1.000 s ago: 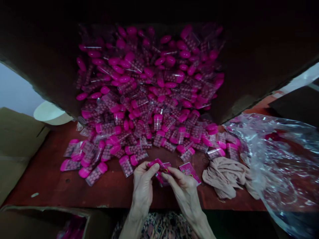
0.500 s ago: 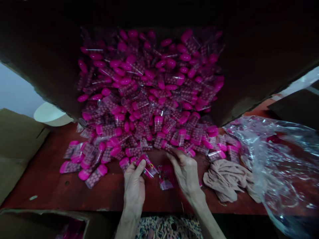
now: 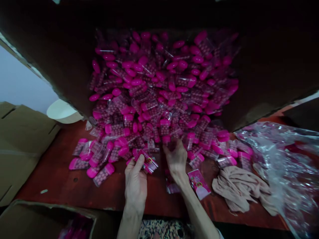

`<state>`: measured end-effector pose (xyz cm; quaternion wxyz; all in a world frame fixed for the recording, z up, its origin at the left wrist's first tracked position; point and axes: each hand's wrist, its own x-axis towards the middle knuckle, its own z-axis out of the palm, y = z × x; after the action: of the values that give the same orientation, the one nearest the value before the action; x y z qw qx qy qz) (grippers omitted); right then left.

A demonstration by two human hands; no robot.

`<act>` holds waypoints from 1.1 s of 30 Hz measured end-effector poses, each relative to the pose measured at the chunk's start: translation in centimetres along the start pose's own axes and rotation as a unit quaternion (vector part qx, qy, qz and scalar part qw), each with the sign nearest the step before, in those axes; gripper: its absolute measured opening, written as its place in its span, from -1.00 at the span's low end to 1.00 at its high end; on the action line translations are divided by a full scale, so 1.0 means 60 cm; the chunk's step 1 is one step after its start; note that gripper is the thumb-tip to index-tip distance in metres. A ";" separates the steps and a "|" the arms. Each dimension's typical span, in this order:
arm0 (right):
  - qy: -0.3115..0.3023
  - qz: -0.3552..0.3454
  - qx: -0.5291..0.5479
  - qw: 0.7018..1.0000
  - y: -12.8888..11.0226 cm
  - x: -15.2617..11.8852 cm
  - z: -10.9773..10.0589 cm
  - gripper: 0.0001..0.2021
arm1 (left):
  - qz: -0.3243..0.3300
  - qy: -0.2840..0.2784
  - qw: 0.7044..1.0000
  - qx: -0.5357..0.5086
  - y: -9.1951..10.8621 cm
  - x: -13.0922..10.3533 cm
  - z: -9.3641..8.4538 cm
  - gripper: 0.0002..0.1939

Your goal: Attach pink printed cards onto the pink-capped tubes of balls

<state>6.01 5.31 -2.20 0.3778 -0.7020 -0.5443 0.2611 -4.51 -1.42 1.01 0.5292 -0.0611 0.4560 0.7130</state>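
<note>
My left hand (image 3: 136, 181) is closed, its thumb pressed on a few shiny pink printed packets (image 3: 150, 163), fanned at the right end. My right hand (image 3: 176, 159) reaches into the front of a big heap of clear bottles (image 3: 149, 109) with pink caps and small pink balls inside. Its blurred fingers are beside a bottle (image 3: 164, 127) there; whether they grip one I cannot tell. A pink printed packet (image 3: 199, 184) lies flat on the red table right of my right wrist. Another packet (image 3: 171, 186) is partly covered by that wrist.
The heap spills from a dark open carton (image 3: 256, 66) onto the red table (image 3: 62, 186). A crumpled beige cloth (image 3: 236, 187) and clear plastic film (image 3: 281, 159) lie to the right. At left are a white bowl (image 3: 63, 111), a cardboard box (image 3: 22, 139) and an open box (image 3: 37, 219) below.
My right hand has moved forward into the bottles, uncovering the packet by its wrist. My left hand still holds its packets. The whole view has shifted, with things appearing farther right.
</note>
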 end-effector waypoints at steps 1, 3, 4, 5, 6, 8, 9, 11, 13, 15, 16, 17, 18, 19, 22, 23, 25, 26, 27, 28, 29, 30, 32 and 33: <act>-0.015 0.005 0.028 0.999 0.001 -0.006 -0.011 -0.75 | 0.002 0.001 1.000 -0.001 0.002 0.001 0.002 -0.78; -0.048 0.014 0.084 0.995 -0.001 -0.024 -0.040 -0.75 | 0.007 0.006 1.000 -0.005 0.005 0.003 0.005 -0.79; -0.065 0.017 0.107 0.992 -0.004 -0.035 -0.056 -0.75 | 0.010 0.007 1.000 -0.009 0.005 0.004 0.007 -0.80; -0.088 0.025 0.135 0.987 -0.008 -0.048 -0.072 -0.74 | 0.012 0.008 1.000 -0.013 0.005 0.006 0.009 -0.81; -0.109 0.052 0.197 0.973 -0.013 -0.061 -0.087 -0.71 | 0.016 0.009 1.000 -0.018 0.005 0.007 0.011 -0.82; -0.133 0.079 0.250 0.956 -0.021 -0.087 -0.108 -0.69 | 0.022 0.013 0.999 -0.026 0.003 0.008 0.016 -0.84; -0.134 0.081 0.258 0.953 -0.024 -0.099 -0.113 -0.68 | 0.024 0.013 0.999 -0.027 0.001 0.007 0.019 -0.84; -0.135 0.072 0.254 0.955 -0.026 -0.117 -0.112 -0.69 | 0.026 0.009 0.999 -0.026 -0.003 0.004 0.025 -0.84; -0.130 0.054 0.242 0.960 -0.025 -0.129 -0.103 -0.73 | 0.025 0.004 0.999 -0.021 -0.006 0.000 0.031 -0.83; -0.110 0.028 0.221 0.969 -0.023 -0.135 -0.092 -0.76 | 0.024 -0.003 1.000 -0.014 -0.008 -0.004 0.036 -0.83; -0.095 0.013 0.209 0.973 -0.023 -0.136 -0.088 -0.77 | 0.024 -0.007 1.000 -0.012 -0.009 -0.006 0.038 -0.83; -0.081 -0.002 0.197 0.977 -0.024 -0.136 -0.085 -0.78 | 0.024 -0.011 1.000 -0.010 -0.010 -0.008 0.039 -0.84; -0.069 -0.017 0.185 0.980 -0.024 -0.136 -0.084 -0.79 | 0.025 -0.013 1.000 -0.009 -0.011 -0.009 0.040 -0.85; -0.059 -0.029 0.176 0.982 -0.026 -0.136 -0.084 -0.79 | 0.027 -0.014 1.000 -0.009 -0.012 -0.009 0.040 -0.85; -0.057 -0.038 0.159 0.985 -0.028 -0.135 -0.087 -0.82 | 0.023 -0.010 1.000 -0.012 -0.015 -0.007 0.039 -0.84; -0.063 -0.035 0.160 0.985 -0.027 -0.135 -0.088 -0.82 | 0.018 -0.010 1.000 -0.014 -0.017 -0.006 0.038 -0.84; -0.076 -0.018 0.171 0.982 -0.025 -0.135 -0.090 -0.81 | 0.008 -0.010 1.000 -0.021 -0.019 -0.003 0.037 -0.85; -0.084 -0.006 0.180 0.980 -0.023 -0.136 -0.091 -0.81 | 0.007 -0.009 1.000 -0.027 -0.020 -0.002 0.036 -0.85; -0.088 0.007 0.189 0.978 -0.022 -0.136 -0.091 -0.80 | 0.007 -0.009 0.999 -0.034 -0.020 -0.001 0.036 -0.85; -0.089 0.019 0.198 0.976 -0.020 -0.137 -0.091 -0.79 | 0.010 -0.007 0.999 -0.040 -0.020 0.001 0.035 -0.85; -0.088 0.028 0.206 0.974 -0.020 -0.137 -0.090 -0.78 | 0.013 -0.007 0.999 -0.045 -0.020 0.002 0.035 -0.85; -0.087 0.033 0.211 0.973 -0.019 -0.137 -0.089 -0.78 | 0.016 -0.008 0.999 -0.047 -0.021 0.002 0.035 -0.85; -0.086 0.033 0.216 0.972 -0.019 -0.137 -0.088 -0.78 | 0.015 -0.007 0.999 -0.046 -0.021 0.003 0.035 -0.85; -0.089 0.030 0.216 0.972 -0.020 -0.136 -0.086 -0.79 | 0.013 -0.004 0.999 -0.041 -0.022 0.003 0.034 -0.85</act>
<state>7.16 -3.68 1.39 0.4628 -0.5938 -0.4851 0.4449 -2.71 0.20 1.34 0.5191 -0.0744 0.4247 0.7380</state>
